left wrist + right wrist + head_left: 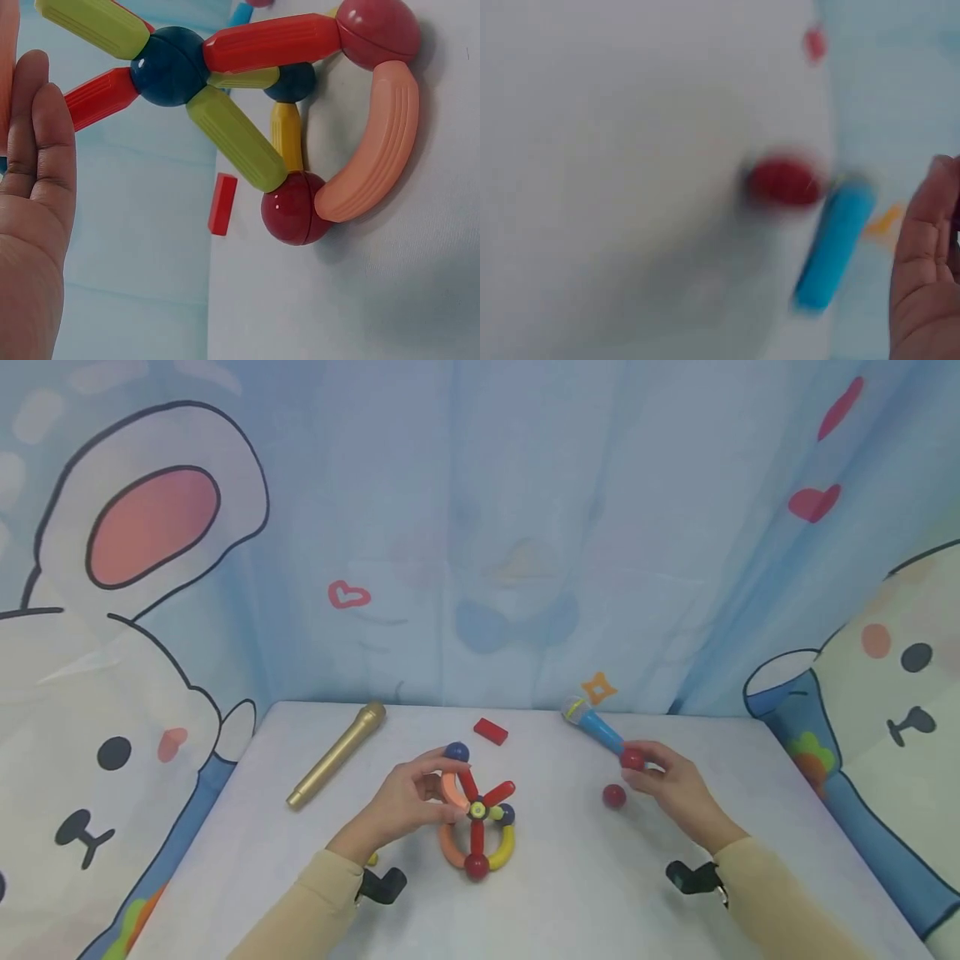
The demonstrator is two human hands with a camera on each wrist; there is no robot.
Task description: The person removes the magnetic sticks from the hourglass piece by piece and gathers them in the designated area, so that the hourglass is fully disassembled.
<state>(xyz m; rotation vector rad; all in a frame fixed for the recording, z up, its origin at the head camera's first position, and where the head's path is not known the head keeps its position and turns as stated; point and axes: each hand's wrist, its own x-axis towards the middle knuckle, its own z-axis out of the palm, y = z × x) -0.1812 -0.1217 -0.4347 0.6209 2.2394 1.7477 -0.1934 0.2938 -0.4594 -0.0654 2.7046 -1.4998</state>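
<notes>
A toy structure of magnetic balls and rods (pixel 477 843) stands on the table, with red, yellow-green and orange rods. My left hand (pixel 411 797) pinches a curved orange rod (pixel 452 789) at its upper left; a blue ball (pixel 457 752) sits above the fingers. The left wrist view shows the structure's dark blue middle ball (pixel 170 66) with rods spreading from it. Off to the right, my right hand (pixel 675 787) pinches a red ball (pixel 632 758) above the table. A second red ball (pixel 614 796) lies just below and left of it; in the right wrist view it is blurred.
A gold microphone-shaped stick (pixel 336 758) lies at the left. Towards the back are a red block (pixel 491 731) and a blue toy microphone (pixel 596 725). A small yellow piece (pixel 372 859) shows beside the left wrist. A printed curtain (pixel 525 527) hangs behind the table.
</notes>
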